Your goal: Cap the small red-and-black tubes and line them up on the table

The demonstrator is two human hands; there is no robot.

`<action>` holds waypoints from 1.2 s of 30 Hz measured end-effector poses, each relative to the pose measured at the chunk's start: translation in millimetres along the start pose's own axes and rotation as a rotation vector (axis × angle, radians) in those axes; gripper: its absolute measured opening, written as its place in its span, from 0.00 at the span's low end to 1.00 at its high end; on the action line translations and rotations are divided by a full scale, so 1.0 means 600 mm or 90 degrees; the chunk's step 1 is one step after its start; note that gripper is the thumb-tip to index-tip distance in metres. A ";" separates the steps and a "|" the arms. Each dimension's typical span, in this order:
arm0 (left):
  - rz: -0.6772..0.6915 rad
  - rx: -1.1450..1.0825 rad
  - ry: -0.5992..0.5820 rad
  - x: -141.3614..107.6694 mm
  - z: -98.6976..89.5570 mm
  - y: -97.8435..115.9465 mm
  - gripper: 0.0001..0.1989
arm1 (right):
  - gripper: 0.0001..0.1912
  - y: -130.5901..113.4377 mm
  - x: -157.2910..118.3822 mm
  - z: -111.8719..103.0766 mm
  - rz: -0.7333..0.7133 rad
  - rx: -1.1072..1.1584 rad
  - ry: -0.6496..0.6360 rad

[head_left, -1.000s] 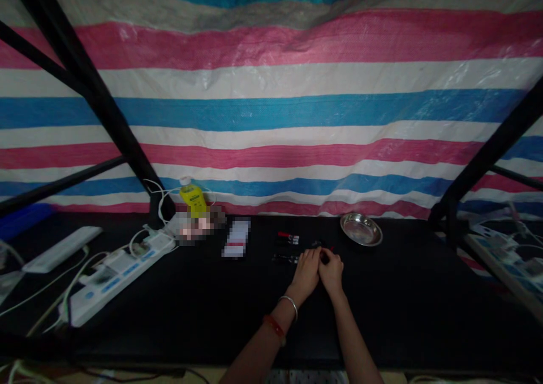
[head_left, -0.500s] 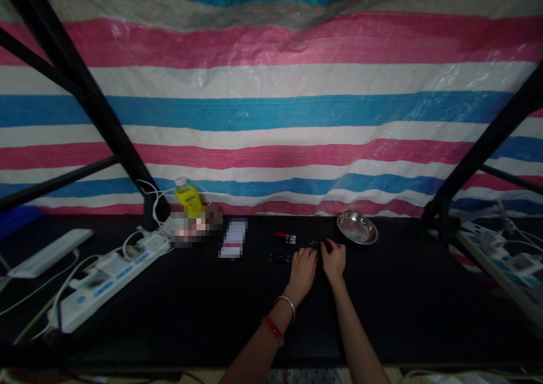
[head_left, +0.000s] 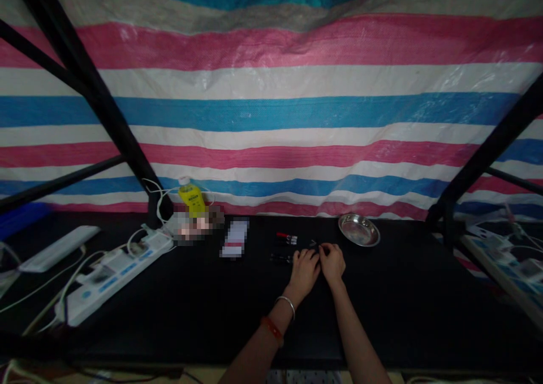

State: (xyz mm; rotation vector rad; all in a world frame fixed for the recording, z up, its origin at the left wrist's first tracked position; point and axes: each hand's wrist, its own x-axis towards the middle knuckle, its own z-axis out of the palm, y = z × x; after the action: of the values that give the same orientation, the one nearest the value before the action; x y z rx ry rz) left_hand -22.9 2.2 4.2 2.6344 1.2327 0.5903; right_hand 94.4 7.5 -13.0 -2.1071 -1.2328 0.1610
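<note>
On the black table, my left hand (head_left: pixel 304 270) has its fingers bent and its tips close to my right hand (head_left: pixel 332 262). The fingers of both hands are drawn together around something dark and too small to make out. Just beyond them lies a small dark item with a shiny part (head_left: pixel 313 243). Left of my hands are a red-handled piece with a metal end (head_left: pixel 283 235) and dark pieces with metal ends (head_left: pixel 285 241). Another dark piece (head_left: pixel 280 258) lies beside the fingertips of my left hand.
A round metal dish (head_left: pixel 358 230) sits to the right. On the left are a phone-like object (head_left: pixel 235 238), a yellow bottle (head_left: pixel 193 198), a white power strip (head_left: pixel 114 279) with cables, and a white bar (head_left: pixel 61 249). Black frame posts rise at both sides.
My right hand has moved slightly left and now meets the fingers of my left hand. The gap between them has closed. The view has shifted a little.
</note>
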 end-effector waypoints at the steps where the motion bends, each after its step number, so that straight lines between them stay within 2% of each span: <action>1: 0.003 -0.005 0.001 -0.001 0.000 0.000 0.15 | 0.13 0.000 0.000 0.000 0.000 0.003 0.000; 5: 0.014 -0.018 0.004 -0.002 -0.002 -0.001 0.12 | 0.13 0.000 -0.001 0.000 0.003 0.050 0.016; 9: 0.017 -0.027 0.009 -0.001 -0.004 0.000 0.14 | 0.14 0.002 -0.001 -0.003 0.019 0.142 0.032; 12: 0.008 -0.029 0.010 -0.001 -0.005 0.000 0.12 | 0.16 0.005 0.001 -0.001 0.061 0.233 0.041; 16: 0.003 -0.032 0.011 -0.003 -0.006 0.001 0.11 | 0.20 0.013 0.009 0.008 0.121 0.486 0.103; 19: 0.016 -0.044 0.005 -0.005 -0.011 0.003 0.13 | 0.24 0.023 0.017 0.012 0.158 0.654 0.199; 22: 0.072 -0.048 -0.016 -0.009 -0.018 0.006 0.18 | 0.29 0.036 0.023 0.014 0.192 0.676 0.276; 25: 0.124 -0.035 -0.040 -0.012 -0.023 0.009 0.21 | 0.28 0.046 0.024 0.015 0.205 0.665 0.270; 29: 0.155 -0.036 -0.060 -0.012 -0.024 0.010 0.18 | 0.26 0.048 0.025 0.017 0.200 0.678 0.243; 33: 0.160 -0.083 -0.084 -0.010 -0.018 0.006 0.14 | 0.31 0.043 0.023 0.014 0.229 0.718 0.282; 36: 0.163 -0.130 -0.083 -0.009 -0.010 0.001 0.13 | 0.30 0.043 0.023 0.010 0.250 0.768 0.302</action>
State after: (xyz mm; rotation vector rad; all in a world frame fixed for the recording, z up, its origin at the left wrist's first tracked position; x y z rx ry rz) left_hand -28.2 -2.1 8.4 2.6241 0.7613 0.5399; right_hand 117.9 13.4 -30.2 -1.1557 -0.2410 0.4210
